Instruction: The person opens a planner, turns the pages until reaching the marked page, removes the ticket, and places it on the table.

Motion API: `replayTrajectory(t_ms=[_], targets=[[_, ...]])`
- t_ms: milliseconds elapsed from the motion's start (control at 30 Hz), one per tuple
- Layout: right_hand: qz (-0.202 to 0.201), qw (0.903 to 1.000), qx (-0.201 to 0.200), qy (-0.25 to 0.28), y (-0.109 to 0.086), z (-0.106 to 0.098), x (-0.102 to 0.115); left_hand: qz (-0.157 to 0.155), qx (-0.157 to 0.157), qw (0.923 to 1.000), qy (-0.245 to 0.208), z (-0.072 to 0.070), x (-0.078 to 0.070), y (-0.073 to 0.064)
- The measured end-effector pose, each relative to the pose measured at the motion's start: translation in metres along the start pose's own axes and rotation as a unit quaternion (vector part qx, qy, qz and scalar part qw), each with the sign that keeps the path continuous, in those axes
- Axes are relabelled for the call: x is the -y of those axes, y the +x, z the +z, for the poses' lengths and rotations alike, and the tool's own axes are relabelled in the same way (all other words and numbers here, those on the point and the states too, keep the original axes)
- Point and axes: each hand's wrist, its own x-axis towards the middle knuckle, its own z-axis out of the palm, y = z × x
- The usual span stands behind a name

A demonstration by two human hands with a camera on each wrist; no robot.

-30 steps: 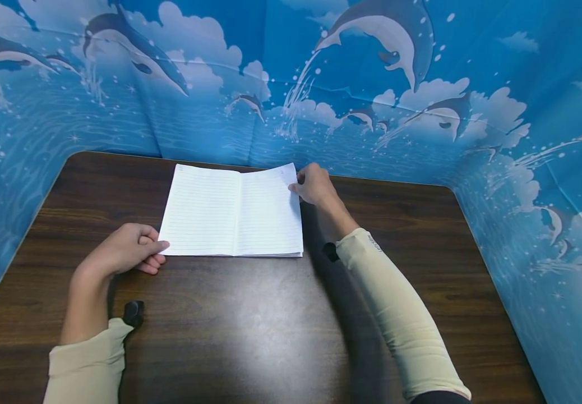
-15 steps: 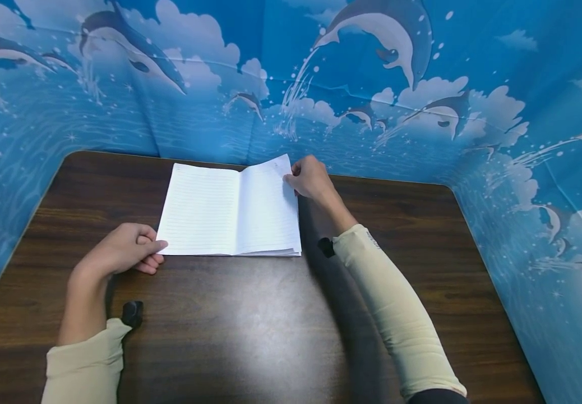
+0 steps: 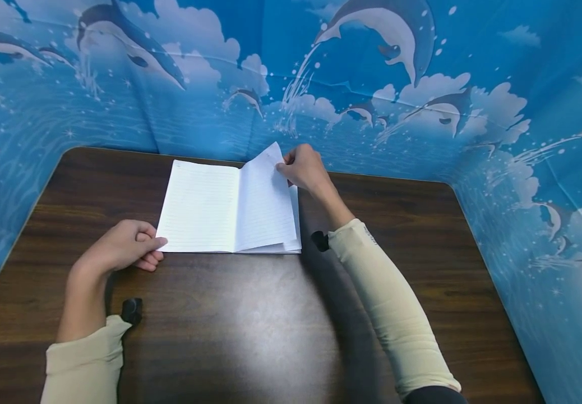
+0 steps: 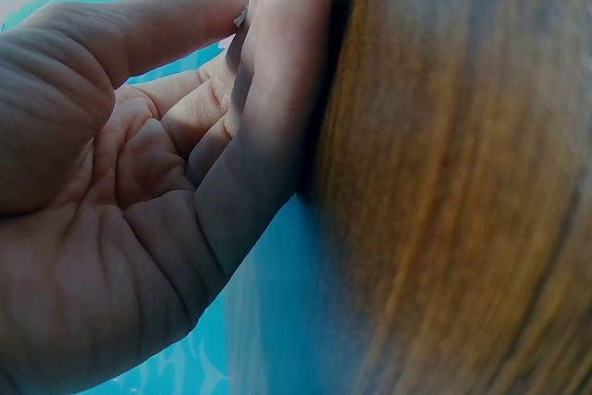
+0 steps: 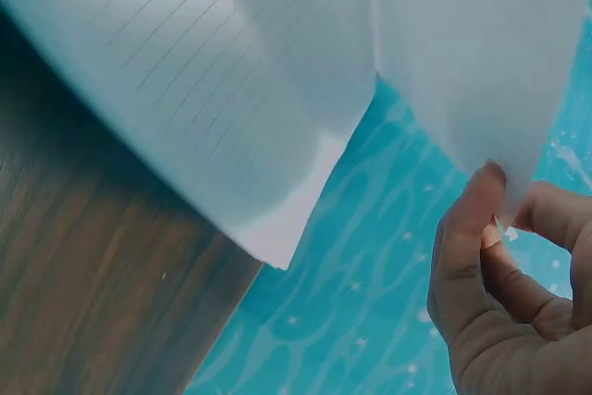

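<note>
An open lined notebook (image 3: pixel 200 207) lies near the table's far edge. Its near left corner is pinched by my left hand (image 3: pixel 124 247), thumb on top and fingers beneath. In the left wrist view the left hand (image 4: pixel 176 154) rests against the wood, with only a sliver of paper at its fingertips. My right hand (image 3: pixel 306 168) pinches the outer edge of a right-hand page (image 3: pixel 266 196), close to its far corner. That page is lifted and bent, and more pages show under it. The right wrist view has the raised page (image 5: pixel 472 53) between the thumb and fingers of the right hand (image 5: pixel 518 293).
The dark wooden table (image 3: pixel 230 325) has rounded far corners. A blue curtain (image 3: pixel 210 123) printed with dolphins hangs behind it and along its sides. Small black devices sit at both sleeve cuffs, such as the left device (image 3: pixel 132 311).
My right hand has moved up and slightly left, raising the page's far corner and drawing the page off the sheets below. The left hand keeps its grip at the near left corner.
</note>
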Motion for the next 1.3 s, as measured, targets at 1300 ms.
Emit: replayTrajectory(t_ms=[1300], targets=[[-0.013,0.9895,0.074,0.123,0.005,0.035,0.07,0.003,0.001,0.9999,-0.01,0.001,-0.003,0.0]])
